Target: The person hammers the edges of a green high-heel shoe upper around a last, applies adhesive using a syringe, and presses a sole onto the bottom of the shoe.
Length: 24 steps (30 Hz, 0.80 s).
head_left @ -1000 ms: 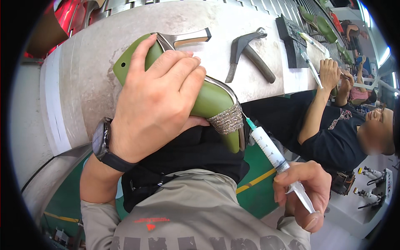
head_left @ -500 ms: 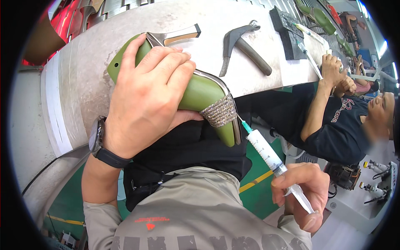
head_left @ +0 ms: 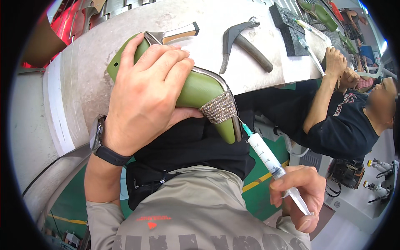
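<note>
Left hand (head_left: 146, 93) grips a probably stiff, slick green shoe (head_left: 204, 91) mid-body, while right hand (head_left: 303, 187) holds a light-looking, delicate-tipped syringe (head_left: 265, 155) at its rear.

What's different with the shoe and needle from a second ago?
The needle of the syringe went along the edge of the green shoe form toward its toe: from the upper side of the sparkly strap to the lower side. Nothing was taken hold of or let go. The left hand still grips the shoe form, the right hand still holds the syringe, and the hammer lies as before.
</note>
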Available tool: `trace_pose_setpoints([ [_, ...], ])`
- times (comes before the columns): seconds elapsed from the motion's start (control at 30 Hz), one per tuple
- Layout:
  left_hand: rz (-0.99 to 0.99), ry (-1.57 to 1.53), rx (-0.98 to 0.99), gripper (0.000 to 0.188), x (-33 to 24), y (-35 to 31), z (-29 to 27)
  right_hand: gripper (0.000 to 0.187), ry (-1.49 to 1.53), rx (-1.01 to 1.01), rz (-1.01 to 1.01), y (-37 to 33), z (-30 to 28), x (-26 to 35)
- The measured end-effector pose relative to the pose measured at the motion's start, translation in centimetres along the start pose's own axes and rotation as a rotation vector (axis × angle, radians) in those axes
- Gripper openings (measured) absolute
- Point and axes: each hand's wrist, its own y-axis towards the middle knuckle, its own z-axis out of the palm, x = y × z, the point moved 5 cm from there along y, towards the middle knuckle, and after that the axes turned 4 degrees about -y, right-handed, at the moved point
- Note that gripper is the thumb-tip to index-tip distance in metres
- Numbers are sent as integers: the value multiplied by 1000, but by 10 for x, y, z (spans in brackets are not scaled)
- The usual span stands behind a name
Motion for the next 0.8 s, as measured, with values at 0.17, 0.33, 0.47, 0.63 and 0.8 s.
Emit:
trace_pose_setpoints([
  [0.17,-5,12,3,84,1,-1,1,89,17,-31,-4,-5,-3,-9],
  [0.33,2,9,-6,84,0,1,3,85,22,-12,-13,-11,-7,-6],
  [0.47,2,23,-6,83,0,0,2,80,19,19,-56,-15,-8,-9],
  [0.63,6,26,-2,82,0,2,1,79,21,20,-124,-21,-8,-15],
  [0.8,14,31,-1,81,-1,5,1,75,9,22,-169,-26,-11,-18],
])
